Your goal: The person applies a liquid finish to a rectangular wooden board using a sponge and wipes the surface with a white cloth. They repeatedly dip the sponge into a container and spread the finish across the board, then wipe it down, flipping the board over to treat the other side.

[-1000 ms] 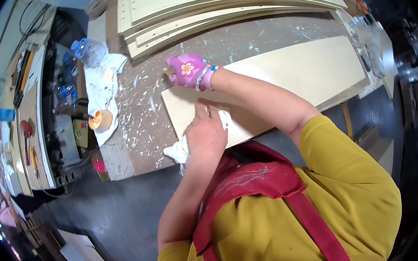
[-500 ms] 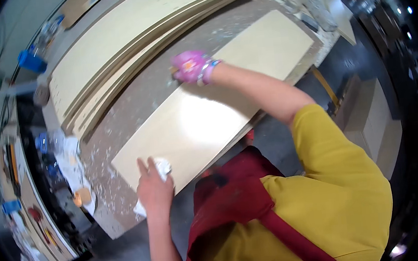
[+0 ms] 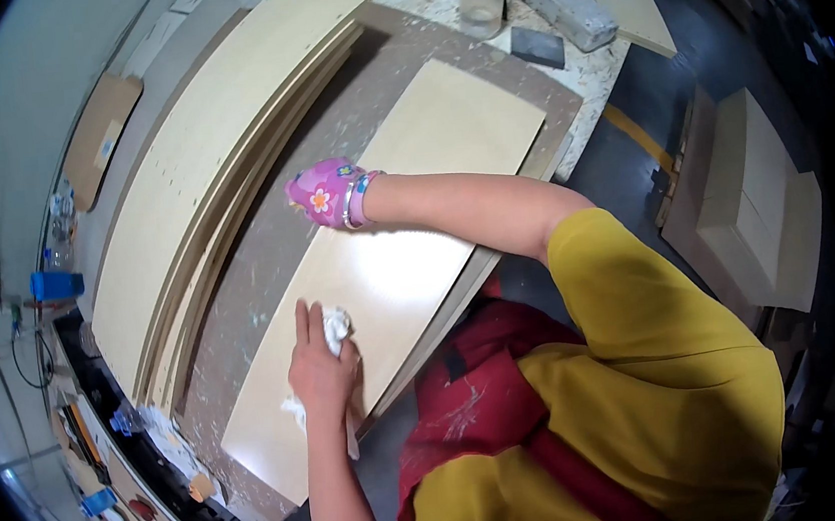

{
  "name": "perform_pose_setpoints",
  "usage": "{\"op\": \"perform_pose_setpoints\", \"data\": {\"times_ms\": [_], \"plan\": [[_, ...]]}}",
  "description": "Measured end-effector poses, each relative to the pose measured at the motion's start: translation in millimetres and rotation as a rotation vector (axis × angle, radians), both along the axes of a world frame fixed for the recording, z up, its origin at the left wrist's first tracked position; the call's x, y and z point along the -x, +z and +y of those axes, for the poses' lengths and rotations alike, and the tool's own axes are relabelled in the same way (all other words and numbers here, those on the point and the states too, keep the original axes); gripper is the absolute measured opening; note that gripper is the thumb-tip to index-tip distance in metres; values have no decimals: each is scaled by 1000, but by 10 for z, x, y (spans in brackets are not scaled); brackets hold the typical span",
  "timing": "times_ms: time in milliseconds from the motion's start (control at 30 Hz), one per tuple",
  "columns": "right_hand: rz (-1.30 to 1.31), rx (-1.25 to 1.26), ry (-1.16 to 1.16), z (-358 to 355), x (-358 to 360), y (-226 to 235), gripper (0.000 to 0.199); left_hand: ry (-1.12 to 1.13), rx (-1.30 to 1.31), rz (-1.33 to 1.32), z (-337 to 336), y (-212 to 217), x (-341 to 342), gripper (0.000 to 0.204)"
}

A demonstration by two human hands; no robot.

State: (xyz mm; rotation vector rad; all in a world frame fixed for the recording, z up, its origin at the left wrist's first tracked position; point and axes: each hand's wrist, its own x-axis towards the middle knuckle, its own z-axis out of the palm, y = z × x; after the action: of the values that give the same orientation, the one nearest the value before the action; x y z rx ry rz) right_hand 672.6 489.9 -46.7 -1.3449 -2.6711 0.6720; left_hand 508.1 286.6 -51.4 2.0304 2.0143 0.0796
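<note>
White rag (image 3: 335,327) under left hand (image 3: 321,365)

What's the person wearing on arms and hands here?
The right hand wears a pink glove with a flower print, and a beaded bracelet sits at its cuff; the forearm beyond is bare up to a short yellow sleeve. The left hand is bare, no glove, its forearm uncovered. A red apron strap crosses the yellow shirt.

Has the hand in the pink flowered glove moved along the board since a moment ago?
Cannot tell: the camera swung. The right hand sits at the far edge of the pale board, as before; the left hand presses a white rag.
</note>
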Motion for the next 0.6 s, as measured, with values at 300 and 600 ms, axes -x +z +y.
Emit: {"op": "perform_pose_setpoints", "data": {"times_ms": [300, 600], "plan": [[48, -67, -302, 1059, -1730, -157, 19, 60, 17, 89, 110, 46, -228, 66], [123, -284, -441, 1400, -2636, -320, 22, 55, -15, 125, 161, -3, -279, 70]]}}
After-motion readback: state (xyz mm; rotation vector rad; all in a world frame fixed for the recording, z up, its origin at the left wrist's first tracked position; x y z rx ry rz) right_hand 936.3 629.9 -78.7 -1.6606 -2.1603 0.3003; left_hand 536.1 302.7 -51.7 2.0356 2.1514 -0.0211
